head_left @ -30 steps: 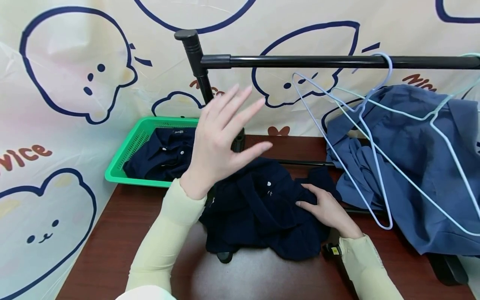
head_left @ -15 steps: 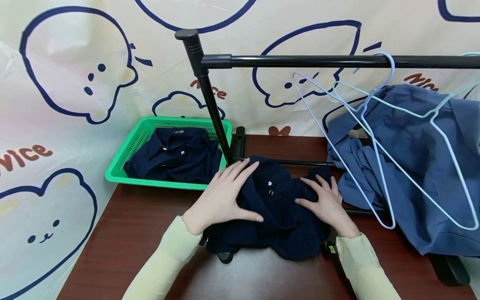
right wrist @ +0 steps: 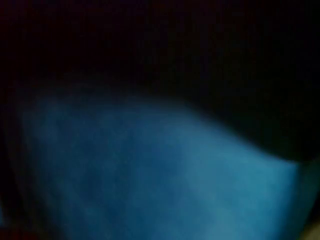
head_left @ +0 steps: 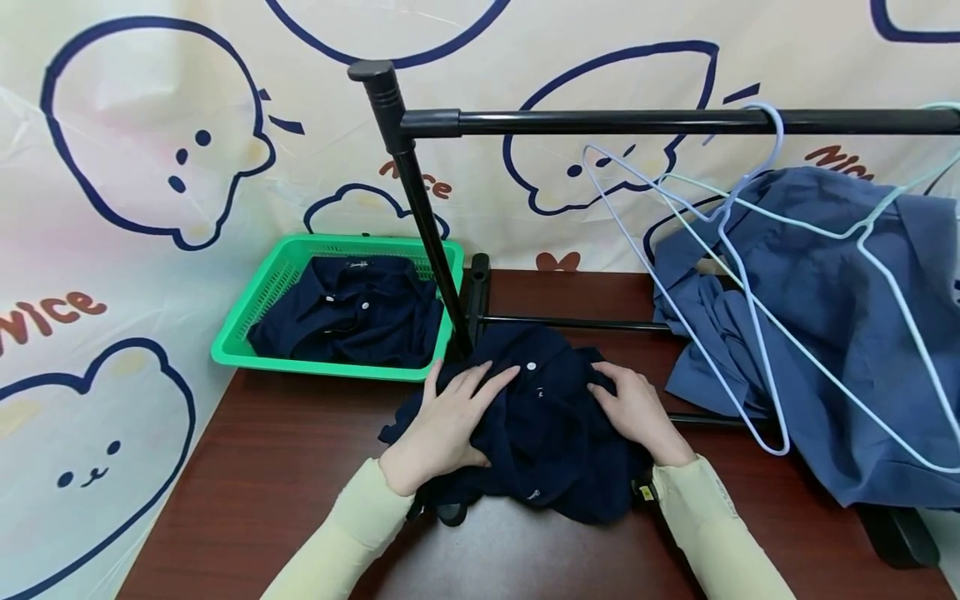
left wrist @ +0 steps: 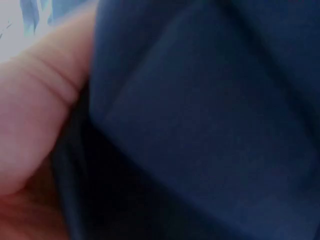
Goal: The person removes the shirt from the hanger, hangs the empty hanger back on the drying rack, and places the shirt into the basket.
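While the navy garment (head_left: pixel 558 433) lies bunched on the bench (head_left: pixel 247 467) straight ahead of the person, the hands have it flanked, one at either side. And look at the spacing: the left hand (head_left: pixel 442 429) comes in over the near left part of the cloth, fingers spread wide and lying across it, while the right hand (head_left: pixel 637 408) meets the far right edge with a narrower set of thumb and fingers. Is that right one pinching? Can't tell; the fingertips run into dark folds, and the right wrist view is only a blur of blue and black. Neither hand wins on nearness, since both are touching, but the left covers more of the body. As for a long axis, the heap is too crumpled to call; one white button (head_left: pixel 531 367) shows toward the far end, between the two hands. That span between them looks like the relation that matters here. Off to the left, beyond the left hand, sits the green basket (head_left: pixel 315 367); up to the right, well apart from the garment's button, hangs the lavender hanger (head_left: pixel 752 308) on the black rail (head_left: pixel 600 122).
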Demonstrator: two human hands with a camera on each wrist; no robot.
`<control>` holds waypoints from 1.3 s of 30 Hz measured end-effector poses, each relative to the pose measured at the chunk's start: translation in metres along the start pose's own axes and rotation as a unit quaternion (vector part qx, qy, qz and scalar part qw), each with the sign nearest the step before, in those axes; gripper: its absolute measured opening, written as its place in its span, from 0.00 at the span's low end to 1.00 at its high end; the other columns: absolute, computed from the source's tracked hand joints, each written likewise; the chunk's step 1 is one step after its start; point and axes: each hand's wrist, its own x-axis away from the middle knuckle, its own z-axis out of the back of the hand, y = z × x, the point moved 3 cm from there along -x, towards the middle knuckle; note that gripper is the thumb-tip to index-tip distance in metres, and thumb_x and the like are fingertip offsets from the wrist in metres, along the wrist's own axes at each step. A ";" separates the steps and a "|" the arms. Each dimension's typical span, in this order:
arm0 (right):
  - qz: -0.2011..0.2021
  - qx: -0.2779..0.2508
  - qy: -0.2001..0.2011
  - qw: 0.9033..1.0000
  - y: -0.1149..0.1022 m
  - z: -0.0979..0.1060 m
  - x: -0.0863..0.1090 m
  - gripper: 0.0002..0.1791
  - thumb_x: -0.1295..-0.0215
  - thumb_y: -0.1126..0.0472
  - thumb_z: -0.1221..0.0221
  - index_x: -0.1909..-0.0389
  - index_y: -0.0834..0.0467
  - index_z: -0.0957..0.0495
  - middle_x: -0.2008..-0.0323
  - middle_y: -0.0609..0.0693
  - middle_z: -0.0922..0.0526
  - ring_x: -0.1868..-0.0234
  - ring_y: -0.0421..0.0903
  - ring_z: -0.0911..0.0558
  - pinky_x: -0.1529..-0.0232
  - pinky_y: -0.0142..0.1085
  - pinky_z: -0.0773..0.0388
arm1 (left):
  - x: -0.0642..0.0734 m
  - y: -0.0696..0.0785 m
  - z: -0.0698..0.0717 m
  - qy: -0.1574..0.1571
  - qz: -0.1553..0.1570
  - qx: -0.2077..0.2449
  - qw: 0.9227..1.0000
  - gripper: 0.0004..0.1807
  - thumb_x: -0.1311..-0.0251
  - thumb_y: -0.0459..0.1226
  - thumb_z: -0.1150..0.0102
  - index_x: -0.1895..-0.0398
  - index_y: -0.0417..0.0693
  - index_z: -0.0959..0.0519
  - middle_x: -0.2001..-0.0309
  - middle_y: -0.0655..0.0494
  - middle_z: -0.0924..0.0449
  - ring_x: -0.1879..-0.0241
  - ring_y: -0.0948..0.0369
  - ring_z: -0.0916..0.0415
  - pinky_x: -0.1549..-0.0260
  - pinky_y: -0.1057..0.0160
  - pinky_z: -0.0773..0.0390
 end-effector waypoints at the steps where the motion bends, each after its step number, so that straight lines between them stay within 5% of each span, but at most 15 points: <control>1: 0.000 -0.015 0.003 1.000 -0.001 -0.001 -0.001 0.19 0.33 0.58 0.45 0.42 0.54 0.27 0.46 0.55 0.24 0.47 0.53 0.25 0.50 0.50 0.30 | 0.000 0.000 -0.001 0.007 -0.002 -0.003 1.000 0.70 0.76 0.54 0.20 0.26 0.64 0.56 0.34 0.52 0.40 0.38 0.56 0.40 0.40 0.38 0.65; 6: 0.023 -0.097 0.037 0.994 -0.012 0.002 -0.004 0.17 0.29 0.59 0.50 0.42 0.49 0.28 0.44 0.50 0.25 0.44 0.49 0.27 0.47 0.48 0.33 | -0.002 -0.001 0.000 0.022 -0.017 0.025 0.999 0.57 0.62 0.35 0.24 0.28 0.61 0.48 0.43 0.57 0.29 0.44 0.60 0.33 0.38 0.48 0.52; 9: 0.049 -0.178 0.055 0.981 -0.025 0.007 -0.006 0.19 0.28 0.60 0.52 0.39 0.45 0.31 0.41 0.45 0.28 0.42 0.46 0.29 0.45 0.46 0.35 | -0.006 -0.004 0.004 0.038 -0.017 0.059 0.997 0.49 0.57 0.30 0.32 0.30 0.61 0.45 0.46 0.57 0.27 0.48 0.61 0.31 0.45 0.55 0.38; 12: 0.062 -0.303 0.036 0.950 -0.037 0.013 -0.006 0.24 0.28 0.63 0.53 0.34 0.44 0.36 0.36 0.43 0.35 0.39 0.45 0.33 0.44 0.40 0.35 | -0.008 -0.010 0.012 0.069 0.004 0.123 0.990 0.47 0.55 0.28 0.37 0.30 0.63 0.45 0.43 0.59 0.29 0.52 0.62 0.29 0.53 0.59 0.30; 14: 0.048 -0.393 0.006 0.918 -0.045 0.015 -0.005 0.26 0.27 0.66 0.55 0.31 0.45 0.39 0.33 0.44 0.39 0.37 0.47 0.35 0.44 0.38 0.34 | -0.008 -0.015 0.018 0.100 0.032 0.181 0.978 0.47 0.52 0.30 0.39 0.29 0.64 0.48 0.40 0.60 0.32 0.55 0.63 0.28 0.59 0.59 0.28; 16: 0.022 -0.426 -0.002 0.904 -0.051 0.017 -0.003 0.28 0.28 0.68 0.56 0.30 0.45 0.40 0.32 0.44 0.41 0.36 0.48 0.37 0.45 0.36 0.33 | -0.007 -0.019 0.021 0.131 0.057 0.230 0.963 0.48 0.48 0.35 0.38 0.28 0.64 0.54 0.37 0.61 0.37 0.55 0.63 0.29 0.59 0.60 0.28; 17: 0.008 -0.422 0.003 0.906 -0.053 0.018 -0.001 0.29 0.28 0.69 0.56 0.30 0.44 0.41 0.32 0.46 0.40 0.36 0.49 0.36 0.45 0.37 0.33 | -0.006 -0.020 0.022 0.145 0.065 0.246 0.956 0.48 0.47 0.38 0.38 0.28 0.63 0.56 0.35 0.60 0.41 0.54 0.63 0.30 0.58 0.59 0.28; 20: -0.012 -0.334 0.031 0.942 -0.057 0.018 0.003 0.30 0.30 0.69 0.53 0.30 0.42 0.41 0.32 0.48 0.41 0.35 0.49 0.39 0.41 0.42 0.38 | -0.005 -0.021 0.020 0.160 0.061 0.248 0.954 0.48 0.44 0.44 0.39 0.28 0.60 0.61 0.31 0.56 0.52 0.41 0.60 0.38 0.48 0.58 0.33; 22: -0.013 -0.272 0.044 0.961 -0.058 0.018 0.005 0.29 0.29 0.65 0.51 0.31 0.41 0.40 0.33 0.48 0.40 0.35 0.49 0.39 0.39 0.47 0.42 | -0.003 -0.020 0.016 0.145 0.042 0.231 0.961 0.48 0.45 0.42 0.40 0.28 0.60 0.60 0.28 0.55 0.60 0.37 0.59 0.43 0.46 0.57 0.35; 25: 0.015 -0.233 0.015 0.972 -0.055 0.016 0.009 0.27 0.30 0.54 0.49 0.31 0.42 0.40 0.32 0.48 0.43 0.33 0.50 0.44 0.39 0.54 0.48 | -0.001 -0.016 0.008 0.100 0.023 0.190 0.976 0.50 0.47 0.48 0.37 0.27 0.64 0.59 0.27 0.55 0.65 0.33 0.56 0.49 0.45 0.50 0.37; 28: 0.049 -0.157 -0.041 0.986 -0.050 0.010 0.015 0.40 0.42 0.40 0.41 0.29 0.37 0.46 0.30 0.45 0.51 0.33 0.51 0.46 0.42 0.58 0.45 | 0.004 -0.013 -0.001 0.040 0.025 0.139 0.989 0.57 0.57 0.62 0.34 0.27 0.71 0.58 0.27 0.54 0.63 0.33 0.52 0.52 0.45 0.41 0.41; 30: 0.079 -0.093 -0.076 0.990 -0.048 0.003 0.019 0.53 0.55 0.35 0.33 0.28 0.34 0.52 0.28 0.44 0.58 0.33 0.53 0.46 0.45 0.58 0.40 | 0.007 -0.011 -0.007 0.002 0.031 0.103 0.994 0.63 0.67 0.68 0.33 0.27 0.73 0.59 0.27 0.52 0.63 0.32 0.48 0.55 0.46 0.37 0.43; 34: 0.120 0.016 -0.109 0.987 -0.049 -0.010 0.025 0.72 0.76 0.31 0.27 0.28 0.33 0.60 0.27 0.44 0.64 0.33 0.56 0.45 0.48 0.59 0.36 | 0.011 -0.007 -0.016 -0.051 0.040 0.061 0.996 0.74 0.80 0.64 0.24 0.27 0.73 0.63 0.27 0.49 0.67 0.33 0.44 0.55 0.51 0.37 0.37; 39: 0.145 0.099 -0.077 0.982 -0.046 -0.022 0.019 0.70 0.70 0.46 0.22 0.27 0.35 0.59 0.29 0.52 0.51 0.40 0.59 0.36 0.48 0.61 0.39 | 0.007 -0.004 -0.018 -0.031 0.035 0.038 0.998 0.71 0.77 0.51 0.18 0.27 0.71 0.57 0.28 0.41 0.65 0.47 0.46 0.42 0.62 0.51 0.29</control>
